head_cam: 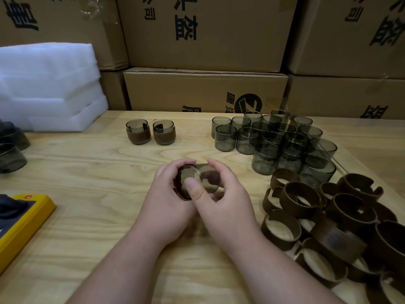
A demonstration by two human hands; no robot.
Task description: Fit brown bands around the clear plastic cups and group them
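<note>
Two bare forearms enter from the lower edge, each ending in a bare hand: left hand (169, 194), right hand (221, 194). No sleeve reaches into view (arms uncovered to the frame edge). Fingernails are short and unpainted. Wrists and fingers are unadorned.

A pale wooden table (87, 216) stands before stacked cardboard boxes (206, 31) printed with black characters.

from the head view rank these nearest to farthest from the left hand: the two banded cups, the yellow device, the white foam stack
From the left hand:
1. The two banded cups, straight ahead on the table.
2. The yellow device, at the table's left edge.
3. The white foam stack, far back left, in front of the cartons.
</note>
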